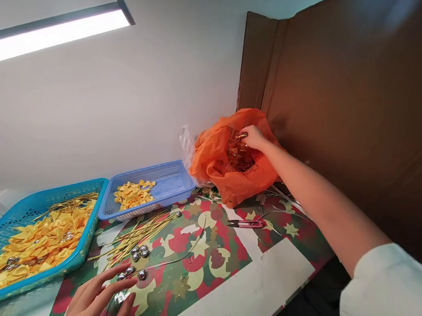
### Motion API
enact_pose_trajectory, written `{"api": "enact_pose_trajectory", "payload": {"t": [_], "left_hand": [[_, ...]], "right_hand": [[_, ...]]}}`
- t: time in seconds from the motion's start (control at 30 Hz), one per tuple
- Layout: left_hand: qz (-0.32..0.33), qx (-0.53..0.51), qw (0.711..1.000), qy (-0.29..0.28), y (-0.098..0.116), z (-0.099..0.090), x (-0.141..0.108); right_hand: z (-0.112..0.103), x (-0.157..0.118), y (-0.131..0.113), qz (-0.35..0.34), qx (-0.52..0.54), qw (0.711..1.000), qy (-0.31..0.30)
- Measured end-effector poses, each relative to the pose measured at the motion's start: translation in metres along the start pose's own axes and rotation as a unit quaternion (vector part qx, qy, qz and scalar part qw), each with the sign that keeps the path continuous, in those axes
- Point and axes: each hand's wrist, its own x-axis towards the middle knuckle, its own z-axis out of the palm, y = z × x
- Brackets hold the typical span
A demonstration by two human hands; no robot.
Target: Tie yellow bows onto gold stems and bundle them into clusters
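Observation:
My left hand (93, 310) is low over the table with its fingers spread. Small silver bells (130, 270) lie at its fingertips, and a few more silver bells (140, 252) sit just beyond them. Something shiny shows between thumb and fingers; I cannot tell whether they touch it. At the right, my right hand (255, 137) reaches into the mouth of an orange plastic bag (232, 189), its fingers closed on a small shiny gold piece (242, 136). More gold-brown pieces (239, 154) lie inside the bag.
A teal basket (85, 250) of yellow ribbon bows and a blue basket (169, 172) with fewer bows stand along the wall. Gold twist ties (139, 236) and thread snips (247, 223) lie on the patterned table covering. Cardboard (347, 104) rises at the right.

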Motion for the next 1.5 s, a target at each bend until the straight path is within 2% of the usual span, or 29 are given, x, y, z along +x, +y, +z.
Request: {"api": "enact_pose_trajectory", "payload": {"t": [0.1,0.37,0.47,0.57,0.67,0.77,0.87,0.9,0.97,1.03,1.1,1.2,1.27,1.3,1.37,1.43,1.5], "left_hand": [[-0.013,-0.044,0.999,0.011,0.007,0.000,0.003],[0.014,-0.043,0.999,0.011,0.021,-0.007,0.008],[0.016,-0.054,0.998,-0.004,0.029,-0.009,0.010],[0.007,-0.071,0.997,-0.007,0.038,-0.009,0.013],[-0.002,-0.102,0.994,-0.027,0.050,-0.008,0.021],[-0.005,-0.137,0.989,-0.051,0.059,-0.002,0.033],[-0.009,-0.146,0.985,-0.093,0.061,0.012,0.046],[0.005,-0.146,0.983,-0.113,0.060,0.018,0.050],[0.032,-0.130,0.981,-0.143,0.058,0.028,0.055],[0.051,-0.125,0.978,-0.160,0.057,0.034,0.057],[0.056,-0.126,0.977,-0.163,0.057,0.036,0.055],[0.001,-0.190,0.971,-0.146,0.059,0.032,0.050],[-0.100,-0.294,0.941,-0.133,0.060,0.027,0.047],[-0.163,-0.351,0.913,-0.130,0.060,0.026,0.046],[-0.279,-0.467,0.831,-0.117,0.059,0.025,0.045],[-0.347,-0.550,0.754,-0.094,0.058,0.027,0.045],[-0.372,-0.600,0.705,-0.068,0.057,0.029,0.047]], "right_hand": [[-0.026,0.003,-0.009,-0.014,-0.008,0.999,0.030],[-0.082,-0.008,-0.042,-0.066,-0.010,0.996,0.053],[-0.094,-0.019,-0.063,-0.124,0.010,0.992,0.037],[-0.091,-0.043,-0.094,-0.152,0.052,0.987,-0.007],[-0.062,-0.077,-0.124,-0.145,0.118,0.975,-0.124],[-0.004,-0.116,-0.140,-0.155,0.179,0.944,-0.231],[0.063,-0.149,-0.140,-0.093,0.216,0.920,-0.314],[0.082,-0.158,-0.138,-0.060,0.229,0.915,-0.326],[0.112,-0.170,-0.131,-0.040,0.246,0.908,-0.336],[0.127,-0.178,-0.122,-0.027,0.261,0.903,-0.341],[0.132,-0.183,-0.111,-0.017,0.286,0.892,-0.350],[0.133,-0.190,-0.095,0.010,0.346,0.869,-0.355],[0.133,-0.194,-0.084,0.036,0.381,0.862,-0.334],[0.134,-0.197,-0.080,0.046,0.390,0.864,-0.317],[0.135,-0.200,-0.074,0.053,0.393,0.875,-0.279],[0.137,-0.204,-0.072,0.040,0.377,0.896,-0.229],[0.137,-0.207,-0.072,-0.002,0.348,0.924,-0.157]]}}
